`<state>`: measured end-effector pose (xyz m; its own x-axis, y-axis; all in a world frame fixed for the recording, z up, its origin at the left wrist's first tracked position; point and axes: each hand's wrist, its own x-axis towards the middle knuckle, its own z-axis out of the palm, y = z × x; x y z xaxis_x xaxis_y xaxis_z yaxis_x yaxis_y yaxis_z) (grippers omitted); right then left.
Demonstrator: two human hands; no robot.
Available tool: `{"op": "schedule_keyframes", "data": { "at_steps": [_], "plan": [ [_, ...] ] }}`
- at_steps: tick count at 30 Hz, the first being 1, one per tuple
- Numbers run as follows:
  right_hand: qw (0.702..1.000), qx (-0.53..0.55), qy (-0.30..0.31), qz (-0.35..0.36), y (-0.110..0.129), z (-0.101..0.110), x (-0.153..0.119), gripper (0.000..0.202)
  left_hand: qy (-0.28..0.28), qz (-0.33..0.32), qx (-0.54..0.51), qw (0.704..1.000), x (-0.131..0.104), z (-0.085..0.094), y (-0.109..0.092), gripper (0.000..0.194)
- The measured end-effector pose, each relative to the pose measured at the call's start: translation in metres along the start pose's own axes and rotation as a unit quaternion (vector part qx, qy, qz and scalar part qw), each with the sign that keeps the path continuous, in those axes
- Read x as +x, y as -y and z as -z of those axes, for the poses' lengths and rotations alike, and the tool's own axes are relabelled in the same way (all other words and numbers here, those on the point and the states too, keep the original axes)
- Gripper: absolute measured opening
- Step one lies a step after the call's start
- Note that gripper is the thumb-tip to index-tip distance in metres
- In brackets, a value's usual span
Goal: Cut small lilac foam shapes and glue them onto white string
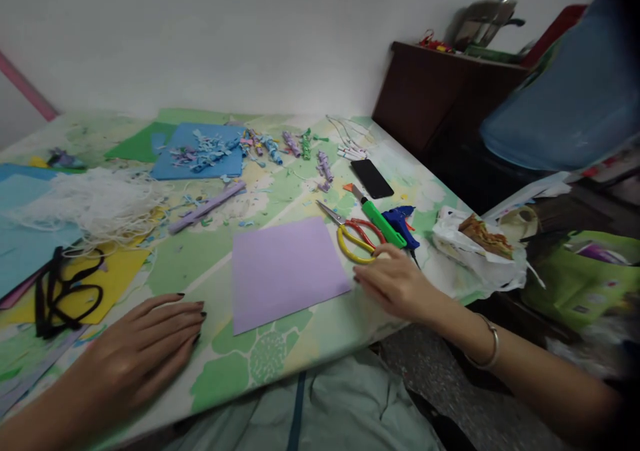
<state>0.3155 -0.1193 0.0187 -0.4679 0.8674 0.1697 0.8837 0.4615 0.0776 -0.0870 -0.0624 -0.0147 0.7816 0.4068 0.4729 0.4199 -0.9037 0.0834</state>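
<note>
My left hand [143,351] lies flat on the tabletop at the lower left, its fingers stretched out and holding nothing. A purple paper square [285,271] lies between my hands. To its right, my right hand [400,281] has bent fingers at the yellow-and-red handles of the scissors [356,241], whose blades point away to the left. The fingertips meet the yellow loop, though part of the grip is hidden. Just beyond the scissors are a green utility knife [383,223] and a blue glue gun [400,224]. A rolled purple paper strip [207,206] lies farther left.
A black phone [373,178] lies beyond the knife. Curled paper pieces [273,150] and blue sheets [170,164] lie along the back. At left are white string [100,201] and black glasses [65,298]. Food in a plastic bag [485,238] sits at the right edge.
</note>
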Motion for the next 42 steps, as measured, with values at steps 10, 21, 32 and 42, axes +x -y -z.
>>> {"op": "schedule_keyframes", "data": {
  "at_steps": [10, 21, 32, 42],
  "plan": [
    [0.923, -0.128, 0.054, -0.359, -0.037, -0.007, 0.034, 0.018, 0.154, 0.107, -0.063, 0.98, 0.087, -0.043, -0.037, 0.023],
    [0.881, -0.083, 0.128, -0.449, -0.055, -0.014, 0.052, 0.031, 0.251, 0.169, -0.18, 0.936, 0.084, -0.044, -0.027, 0.021],
    [0.895, 0.014, 0.064, -0.442, -0.052, -0.012, 0.038, 0.031, 0.269, 0.16, -0.164, 0.936, 0.073, -0.03, -0.005, 0.022],
    [0.892, 0.282, 0.009, -0.354, -0.018, 0.01, -0.059, 0.044, 0.293, 0.135, -0.183, 0.929, 0.073, -0.022, 0.006, 0.025]
  ]
}}
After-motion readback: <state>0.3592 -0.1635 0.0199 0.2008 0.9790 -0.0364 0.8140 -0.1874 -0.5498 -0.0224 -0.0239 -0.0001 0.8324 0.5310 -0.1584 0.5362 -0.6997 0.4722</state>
